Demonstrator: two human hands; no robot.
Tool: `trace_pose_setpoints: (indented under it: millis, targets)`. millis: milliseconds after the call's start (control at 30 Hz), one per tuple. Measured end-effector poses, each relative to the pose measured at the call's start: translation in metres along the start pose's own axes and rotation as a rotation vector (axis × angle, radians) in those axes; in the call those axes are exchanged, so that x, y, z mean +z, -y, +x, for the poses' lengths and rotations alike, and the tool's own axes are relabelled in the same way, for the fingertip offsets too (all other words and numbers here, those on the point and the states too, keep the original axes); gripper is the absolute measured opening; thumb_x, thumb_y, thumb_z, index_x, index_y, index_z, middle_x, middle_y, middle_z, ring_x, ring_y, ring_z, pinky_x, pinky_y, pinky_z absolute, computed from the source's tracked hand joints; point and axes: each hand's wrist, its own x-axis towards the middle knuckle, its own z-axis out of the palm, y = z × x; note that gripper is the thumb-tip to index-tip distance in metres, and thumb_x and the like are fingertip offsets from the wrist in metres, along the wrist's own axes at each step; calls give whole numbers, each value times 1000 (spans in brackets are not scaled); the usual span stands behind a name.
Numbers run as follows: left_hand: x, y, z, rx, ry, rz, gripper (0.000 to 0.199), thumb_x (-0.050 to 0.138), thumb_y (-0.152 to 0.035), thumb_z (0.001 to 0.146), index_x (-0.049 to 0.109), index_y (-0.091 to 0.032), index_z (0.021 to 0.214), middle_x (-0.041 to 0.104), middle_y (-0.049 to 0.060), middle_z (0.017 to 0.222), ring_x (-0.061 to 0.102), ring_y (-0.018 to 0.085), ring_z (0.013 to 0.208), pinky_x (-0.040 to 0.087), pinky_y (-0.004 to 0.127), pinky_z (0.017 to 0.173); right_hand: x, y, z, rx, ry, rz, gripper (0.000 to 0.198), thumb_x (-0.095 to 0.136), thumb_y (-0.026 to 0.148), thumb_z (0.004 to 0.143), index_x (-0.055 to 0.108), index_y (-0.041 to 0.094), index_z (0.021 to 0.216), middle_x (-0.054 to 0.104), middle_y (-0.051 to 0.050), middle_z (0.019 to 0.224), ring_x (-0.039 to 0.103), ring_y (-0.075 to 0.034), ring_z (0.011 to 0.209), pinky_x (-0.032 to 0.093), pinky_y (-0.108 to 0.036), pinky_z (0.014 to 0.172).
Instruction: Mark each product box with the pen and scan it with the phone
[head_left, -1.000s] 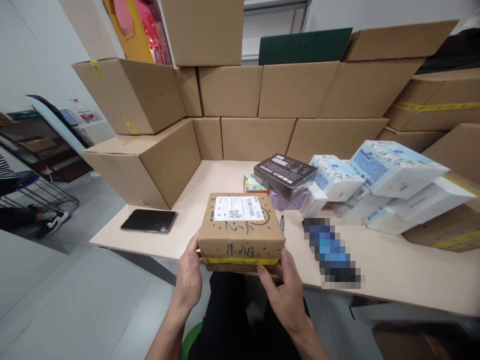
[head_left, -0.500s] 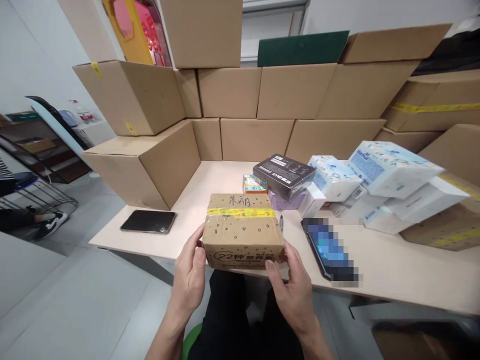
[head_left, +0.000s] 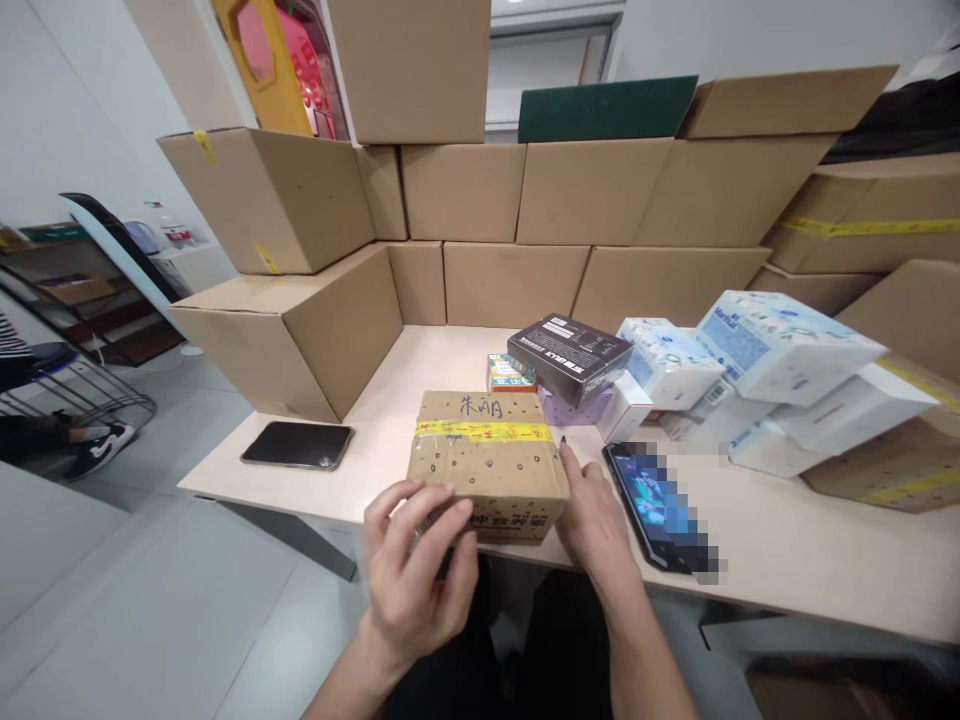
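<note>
A taped cardboard box [head_left: 491, 462] lies at the table's front edge, with yellow tape across its top, handwritten characters and printed dots. My left hand [head_left: 420, 570] is at its front left corner, fingers curved and apart, fingertips at the front top edge and the thumb in front. My right hand [head_left: 596, 515] is along the box's right side, fingers together and pointing forward. At its index fingertip shows the tip of a small dark object [head_left: 563, 441]; the rest is hidden, and its kind cannot be made out.
A phone [head_left: 298, 445] lies left, a thick handheld device [head_left: 652, 505] right. Behind the box are a black box [head_left: 570, 355], a small orange-and-white box [head_left: 510, 372] and tissue packs [head_left: 784, 345]. Large cartons [head_left: 517, 285] wall the back of the table [head_left: 375, 390].
My left hand has moved from the box's left side to its front edge. My right hand has left the front right corner and reached forward to the dark object beside the box.
</note>
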Motion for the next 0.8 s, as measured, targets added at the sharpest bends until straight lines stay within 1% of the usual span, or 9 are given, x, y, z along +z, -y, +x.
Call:
trace_pose_setpoints:
  millis: [133, 267, 333, 400, 500, 567, 700, 767, 800]
  targets:
    - [13, -8, 12, 46, 111, 37, 46, 74, -20, 77, 64, -27, 121, 70, 8, 113, 58, 31, 109, 49, 50, 95, -4, -1, 5, -7, 107, 101, 43, 49, 27, 90, 60, 19, 131, 62, -9, 81, 60, -22, 71, 43, -32, 66]
    - [21, -12, 20, 14, 175, 110, 35, 72, -24, 83, 66, -21, 117, 71, 8, 116, 56, 32, 112, 43, 49, 96, -12, -13, 3, 18, 164, 391, 38, 47, 34, 93, 65, 20, 124, 68, -11, 101, 64, -23, 92, 47, -35, 83]
    - [23, -14, 23, 5, 181, 134, 28, 70, -25, 86, 68, -20, 113, 72, 7, 114, 57, 30, 108, 41, 47, 95, -16, -20, -2, 98, 114, 621, 37, 46, 41, 95, 66, 20, 119, 69, -11, 106, 65, -23, 95, 49, -37, 86]
    - [26, -16, 24, 6, 185, 145, 24, 69, -26, 87, 68, -19, 111, 73, 7, 112, 58, 29, 105, 39, 46, 93, -20, -25, -9, 170, 52, 889, 38, 48, 45, 95, 64, 21, 119, 71, -10, 104, 66, -21, 88, 52, -37, 81]
    - [29, -19, 25, 14, 179, 167, 25, 67, -26, 89, 68, -17, 112, 73, 8, 111, 58, 29, 105, 37, 45, 92, -34, -22, -20, 109, -63, 1176, 37, 62, 39, 89, 59, 23, 123, 72, -8, 106, 68, -19, 86, 54, -38, 81]
    - [30, -20, 24, 18, 169, 181, 25, 67, -25, 89, 68, -16, 112, 73, 9, 112, 58, 30, 105, 37, 45, 92, -47, -11, -22, 42, -186, 1222, 36, 71, 29, 84, 59, 25, 117, 73, -4, 97, 69, -18, 84, 54, -35, 81]
    - [31, -23, 23, 18, 179, 188, 25, 66, -25, 89, 68, -15, 112, 73, 9, 112, 58, 30, 104, 36, 46, 92, -72, 23, -16, -44, -449, 1317, 11, 68, 23, 86, 59, 23, 92, 61, 7, 60, 59, -11, 56, 49, -26, 64]
    - [30, -23, 22, 15, 182, 188, 25, 65, -25, 90, 68, -14, 112, 73, 10, 112, 58, 31, 104, 36, 46, 92, -80, 38, -11, -88, -464, 1346, 7, 61, 28, 91, 60, 22, 93, 61, 6, 57, 59, -11, 54, 48, -27, 62]
    - [30, -24, 22, 12, 180, 189, 25, 65, -25, 90, 69, -14, 112, 73, 10, 112, 58, 31, 104, 35, 46, 92, -82, 45, -9, -108, -432, 1330, 12, 57, 31, 93, 62, 21, 96, 64, 4, 60, 62, -12, 58, 50, -29, 65]
